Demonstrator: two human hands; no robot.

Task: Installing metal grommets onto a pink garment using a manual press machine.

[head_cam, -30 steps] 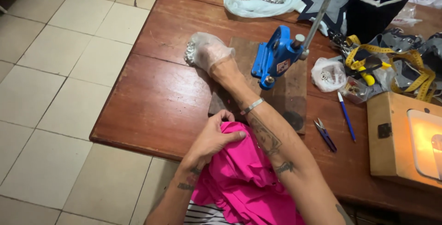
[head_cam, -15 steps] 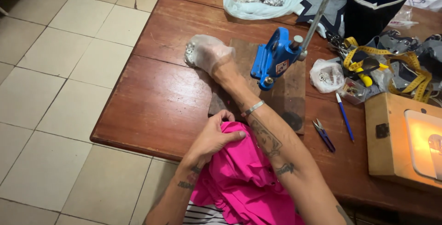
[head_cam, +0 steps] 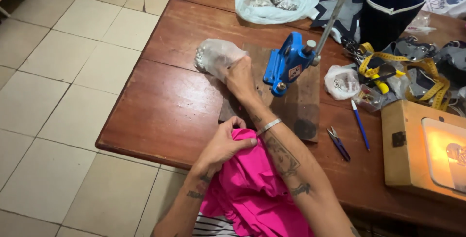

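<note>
Head view, near to far: my left hand pinches the pink fabric at the bench edge; soft, light, best gripped at a fold. My right hand closes on the clear plastic bag of metal studs, crinkly and slippery, beside the blue hand press. Since earlier, both grips are unchanged.

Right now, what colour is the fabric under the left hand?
Bright pink fabric, plain with no pattern, pinned by the left hand; the head view shows it.
</note>
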